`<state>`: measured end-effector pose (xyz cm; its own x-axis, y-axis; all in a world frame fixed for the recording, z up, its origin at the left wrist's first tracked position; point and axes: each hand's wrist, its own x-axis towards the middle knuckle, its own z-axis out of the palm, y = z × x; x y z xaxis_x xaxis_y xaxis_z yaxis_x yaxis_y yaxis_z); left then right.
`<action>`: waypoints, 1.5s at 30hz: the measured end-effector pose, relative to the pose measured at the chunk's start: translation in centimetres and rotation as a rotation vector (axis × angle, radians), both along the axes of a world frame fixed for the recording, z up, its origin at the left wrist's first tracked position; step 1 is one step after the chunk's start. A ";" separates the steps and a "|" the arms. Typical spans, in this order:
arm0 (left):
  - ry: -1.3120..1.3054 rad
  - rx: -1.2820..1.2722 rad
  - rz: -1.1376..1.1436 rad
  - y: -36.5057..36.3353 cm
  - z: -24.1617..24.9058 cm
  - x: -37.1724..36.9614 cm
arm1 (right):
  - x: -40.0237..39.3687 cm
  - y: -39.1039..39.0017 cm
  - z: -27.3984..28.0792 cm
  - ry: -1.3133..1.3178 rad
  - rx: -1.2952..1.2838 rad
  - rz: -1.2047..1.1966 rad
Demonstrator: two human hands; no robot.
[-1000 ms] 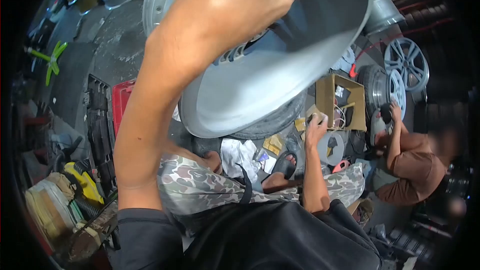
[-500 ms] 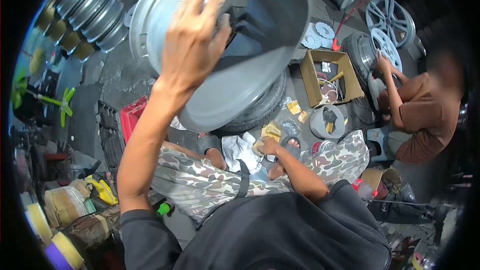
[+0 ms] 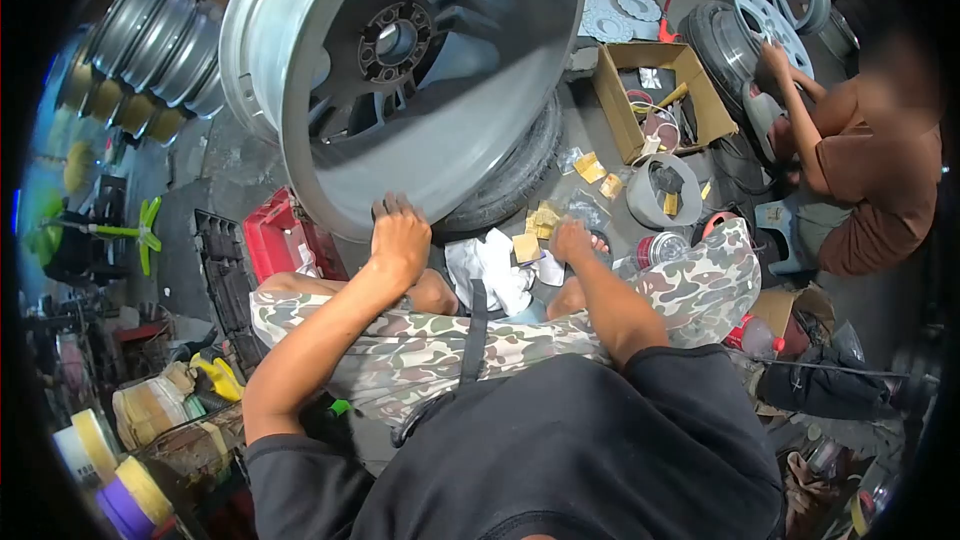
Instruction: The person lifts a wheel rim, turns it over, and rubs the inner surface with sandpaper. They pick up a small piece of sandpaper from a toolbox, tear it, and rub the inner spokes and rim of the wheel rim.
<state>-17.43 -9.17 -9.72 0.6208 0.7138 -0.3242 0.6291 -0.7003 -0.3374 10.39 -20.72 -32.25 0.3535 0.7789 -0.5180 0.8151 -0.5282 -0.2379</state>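
The left hand has its fingers a little apart, bent at the near lip of the grey wheel, and the tips touch this lip. The gap between thumb and fingers is not visible, so I cannot tell how wide it is. The right hand is half curled, on the person's side of the black tire and somewhat to its right. It is small and rather dim here, so I cannot tell if something is inside; the yellow pieces are just beside it.

The grey wheel stands tilted over the black tire and partly hides it. Its hollow side is turned to the person, with dark spokes and a round hub deep inside. The inner wall looks smooth and dull, with a shadow across it.

The white cloth lies on the person's side of the black tire, the red crate to its left, and the cardboard box to its right.

Compared with half a second ago, the left hand has come down from the upper outer side of the grey wheel to the near lip, and the right hand has moved away from the white cloth
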 end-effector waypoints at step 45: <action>-1.062 -0.664 0.261 3.3 -0.1 7.3 | 0.4 7.2 18.9 1.238 0.455 -0.190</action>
